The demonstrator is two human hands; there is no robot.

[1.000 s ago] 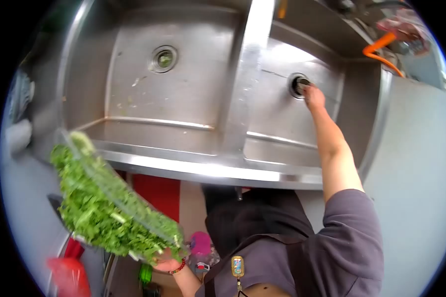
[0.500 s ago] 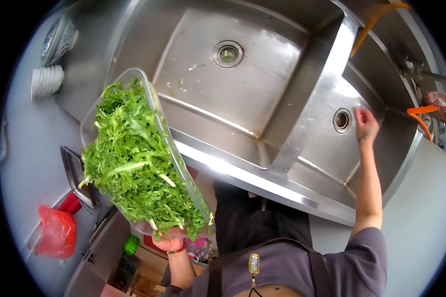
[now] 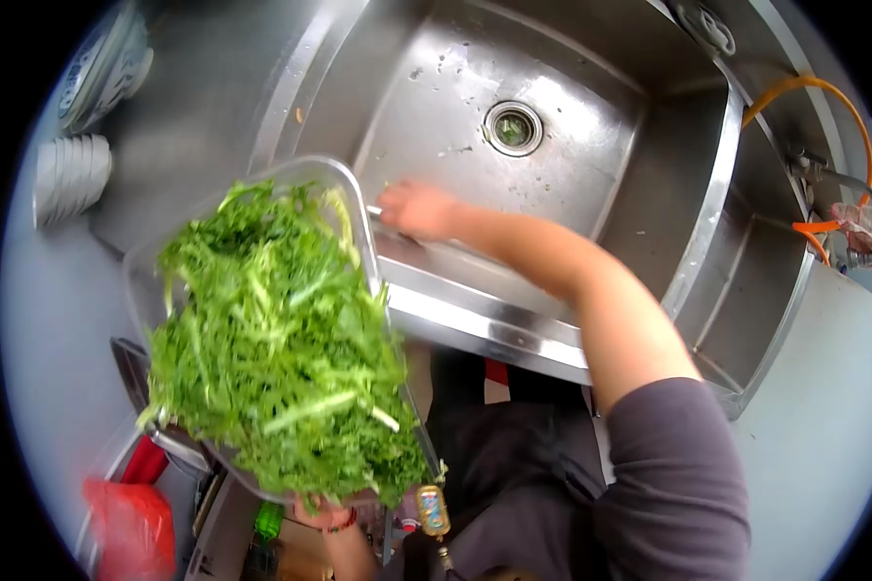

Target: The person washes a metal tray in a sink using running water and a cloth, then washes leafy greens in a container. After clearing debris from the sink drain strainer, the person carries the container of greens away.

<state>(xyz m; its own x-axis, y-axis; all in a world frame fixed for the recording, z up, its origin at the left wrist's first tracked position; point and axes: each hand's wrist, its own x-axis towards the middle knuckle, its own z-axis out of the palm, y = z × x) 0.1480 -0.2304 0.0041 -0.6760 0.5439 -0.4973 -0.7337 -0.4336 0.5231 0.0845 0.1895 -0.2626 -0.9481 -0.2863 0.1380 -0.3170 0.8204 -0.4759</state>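
Observation:
My left hand [image 3: 322, 512], with a beaded bracelet at the wrist, grips the lower end of a clear plastic tub [image 3: 363, 232]. Most of its fingers are hidden under the tub. Leafy greens [image 3: 271, 339] are heaped in the tub, some hanging over the rim, with pale stems on top. The tub is tilted beside the left side of the large sink basin [image 3: 562, 174]. My right hand [image 3: 419, 209] reaches across the near part of that basin, close to the tub's right rim. Its fingers look bent but are smeared by motion.
Wet leaf scraps lie around the drain [image 3: 513, 129]. To the right is a smaller basin [image 3: 746, 300] with an orange hose [image 3: 824, 82]. Stacked white bowls [image 3: 71, 174] stand at the left. A red plastic bag [image 3: 131, 528] is at lower left.
My right hand has moved left from the small basin into the large one, near the tub. The tub of greens sits slightly lower in view, still in my left hand. The view has shifted.

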